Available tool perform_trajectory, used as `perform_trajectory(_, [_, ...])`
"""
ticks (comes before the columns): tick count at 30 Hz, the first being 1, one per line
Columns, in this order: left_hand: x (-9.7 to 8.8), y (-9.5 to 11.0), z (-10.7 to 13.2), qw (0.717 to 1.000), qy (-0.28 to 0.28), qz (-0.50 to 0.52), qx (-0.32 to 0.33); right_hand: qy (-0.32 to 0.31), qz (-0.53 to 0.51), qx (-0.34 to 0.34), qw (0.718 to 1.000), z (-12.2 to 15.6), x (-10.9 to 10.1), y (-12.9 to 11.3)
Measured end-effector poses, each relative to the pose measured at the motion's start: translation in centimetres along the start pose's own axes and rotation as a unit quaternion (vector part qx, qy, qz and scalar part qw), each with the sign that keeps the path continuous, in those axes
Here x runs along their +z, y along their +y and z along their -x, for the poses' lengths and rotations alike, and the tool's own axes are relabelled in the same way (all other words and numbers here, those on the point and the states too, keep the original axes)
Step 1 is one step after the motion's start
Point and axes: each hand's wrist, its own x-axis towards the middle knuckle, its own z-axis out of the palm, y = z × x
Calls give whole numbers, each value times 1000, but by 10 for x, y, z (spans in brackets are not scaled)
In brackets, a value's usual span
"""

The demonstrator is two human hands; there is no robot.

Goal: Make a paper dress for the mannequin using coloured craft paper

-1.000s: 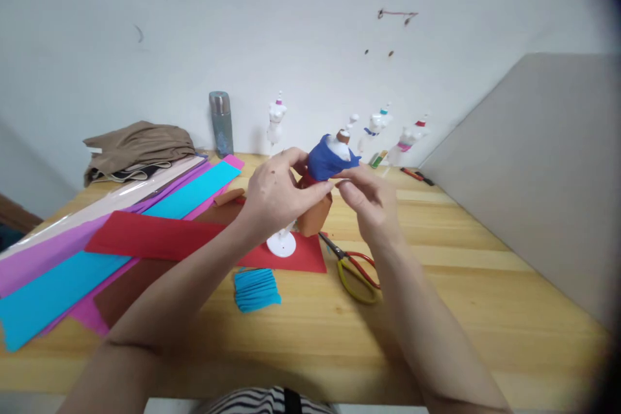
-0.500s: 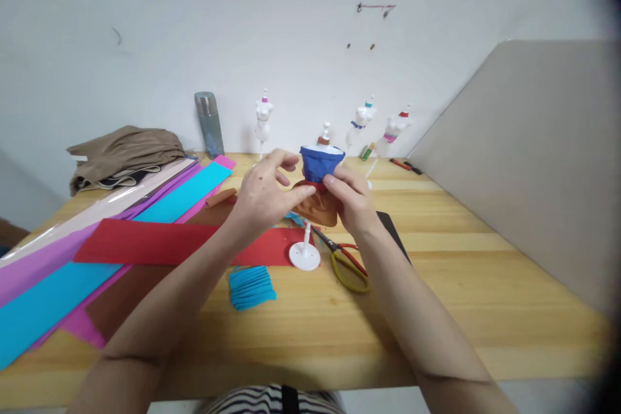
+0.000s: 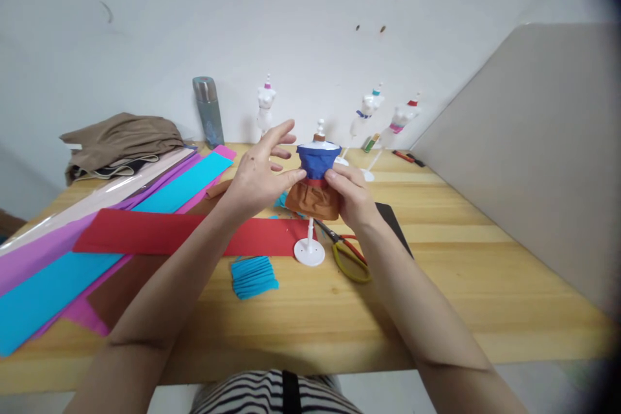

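The doll stand [image 3: 315, 171] stood straight up on the table [image 3: 485, 259], with its long line going from the round white base [image 3: 309, 252] to the little knob on top. It wore a blue top [image 3: 316, 158] and a brown skirt [image 3: 310, 202], with a thin red band in between.

Both hands were at the doll stand, one on each side, at the height of the red band. The left hand [image 3: 255, 178] was on its left. That hand was spread wide, fingers apart and lifted. Only the thumb pressed on the side of the top. The right hand [image 3: 353, 197] was on its right and sat closer in. Its thumb lay on the front by the band, and its fingers curled round the back of the skirt, so it was closed on the doll stand.

So the doll stand was in the middle, held between the two hands. It did not lean to either side.

Just right of the base lay scissors [image 3: 350, 262], with the blades pointing toward the pole. Left of the base and a bit nearer the person lay a blue cord [image 3: 253, 276] in a bundle. Red paper [image 3: 169, 233] ran off to the left from behind the base. A black flat thing [image 3: 391, 223] showed to the right, partly under the right arm. I could not tell what it was. Far behind the doll stand, by the wall, were more stands [image 3: 266, 103] and a bottle [image 3: 207, 110].
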Motion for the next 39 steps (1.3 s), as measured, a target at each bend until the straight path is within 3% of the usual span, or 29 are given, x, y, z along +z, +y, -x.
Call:
perform_trajectory(3, [0,-18,-3,992,-105,21,-68,0,-51,31,998,-2,-1,5])
perform_trajectory(6, [3,-30,-5,971,-204,75,-97,-9,-53,38,998,-5,-6,10])
perform_trajectory(12, [4,-32,-5,953,-254,110,-123,-132,31,18,991,-5,-27,10])
perform_trajectory(16, [2,-31,-7,962,-224,100,-120,-198,43,20,979,-5,-35,5])
perform_trajectory(19, [3,-30,-7,976,-176,87,-100,-197,42,7,980,-4,-34,3])
perform_trajectory(26, [6,-28,-5,984,-152,14,-88,-197,58,-1,979,-5,-34,1])
perform_trajectory(30, [5,-28,-4,983,-154,14,-95,-197,98,31,975,-6,-39,-1])
perform_trajectory(34, [3,-27,-4,982,-168,19,-89,-210,79,17,974,-6,-43,-4])
perform_trajectory(39, [-1,-30,-3,977,-195,-1,-81,-284,82,42,954,-5,-49,-4])
